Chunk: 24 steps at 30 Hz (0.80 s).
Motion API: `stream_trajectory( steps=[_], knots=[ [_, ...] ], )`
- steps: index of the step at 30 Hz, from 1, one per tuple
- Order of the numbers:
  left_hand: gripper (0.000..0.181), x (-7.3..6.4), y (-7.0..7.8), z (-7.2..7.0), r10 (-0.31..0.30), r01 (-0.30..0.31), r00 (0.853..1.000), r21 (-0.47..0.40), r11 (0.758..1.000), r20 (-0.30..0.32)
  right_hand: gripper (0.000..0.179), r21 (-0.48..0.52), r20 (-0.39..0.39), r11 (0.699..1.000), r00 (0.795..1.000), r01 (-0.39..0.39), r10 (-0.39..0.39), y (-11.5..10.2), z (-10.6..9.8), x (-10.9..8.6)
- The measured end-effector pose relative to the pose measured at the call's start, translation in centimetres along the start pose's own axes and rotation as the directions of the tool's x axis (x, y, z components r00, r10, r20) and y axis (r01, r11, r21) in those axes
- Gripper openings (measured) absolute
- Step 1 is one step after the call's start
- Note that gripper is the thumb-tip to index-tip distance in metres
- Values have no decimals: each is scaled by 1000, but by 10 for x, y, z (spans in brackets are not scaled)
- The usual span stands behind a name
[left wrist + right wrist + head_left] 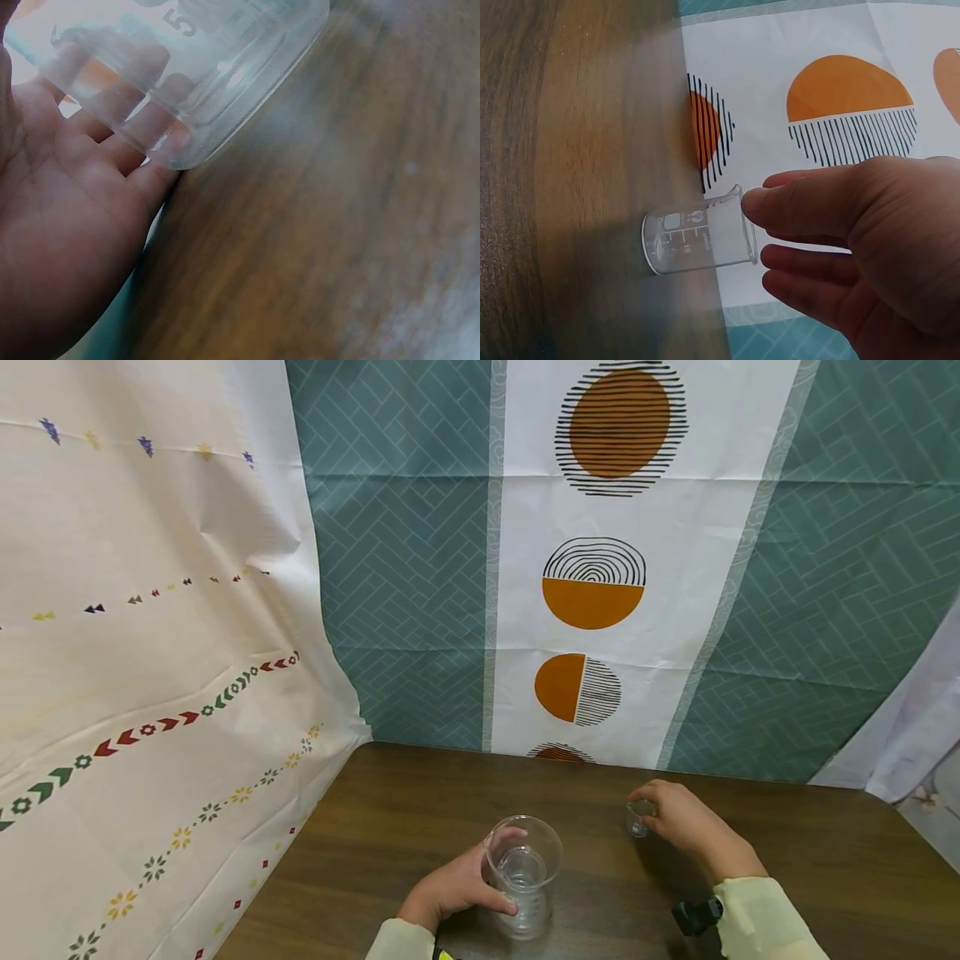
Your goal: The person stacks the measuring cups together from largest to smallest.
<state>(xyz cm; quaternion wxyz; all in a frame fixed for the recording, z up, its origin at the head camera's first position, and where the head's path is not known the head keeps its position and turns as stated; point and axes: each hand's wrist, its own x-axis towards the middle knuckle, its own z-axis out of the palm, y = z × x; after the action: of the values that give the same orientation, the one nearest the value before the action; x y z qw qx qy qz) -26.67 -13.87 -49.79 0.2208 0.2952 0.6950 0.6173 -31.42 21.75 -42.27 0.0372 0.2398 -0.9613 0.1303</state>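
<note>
A large clear beaker point(528, 893) is at the front middle of the table. My left hand point(468, 878) holds its side, the thumb on the near side and the fingers curving round the far side. Part of a printed "50" shows on its wall point(247, 45) in the left wrist view. Farther back and to the right, a small clear beaker point(697, 238) with a spout and printed graduations stands on the table. My right hand point(681, 820) reaches over it from the right, thumb and fingertips pinching at its rim; the hand partly hides the rim.
Both beakers are on a dark brown wooden table point(420, 802). A green and white patterned cloth point(420, 568) hangs behind it. Along the left side falls a cream embroidered cloth point(150, 660), and a pale cloth point(900, 718) hangs at the right.
</note>
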Motion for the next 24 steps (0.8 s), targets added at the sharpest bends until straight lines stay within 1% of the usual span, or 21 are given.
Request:
stream_trajectory(
  steps=[3,10,18,24],
  knots=[
    [87,0,1,1,-2,2,1000,-9,1000,-2,30,-4,6,1000,1000,4,-4,1,0,1],
    [87,0,1,1,-7,7,1000,-23,1000,0,35,22,34,999,999,-36,35,3,4,1],
    [87,0,2,0,-9,9,1000,-14,1000,-6,35,-8,19,1000,1000,-11,12,4,6,2],
    [87,-1,3,1,-15,15,1000,-12,1000,-5,35,-4,21,1000,1000,-19,19,2,8,2]
  ],
)
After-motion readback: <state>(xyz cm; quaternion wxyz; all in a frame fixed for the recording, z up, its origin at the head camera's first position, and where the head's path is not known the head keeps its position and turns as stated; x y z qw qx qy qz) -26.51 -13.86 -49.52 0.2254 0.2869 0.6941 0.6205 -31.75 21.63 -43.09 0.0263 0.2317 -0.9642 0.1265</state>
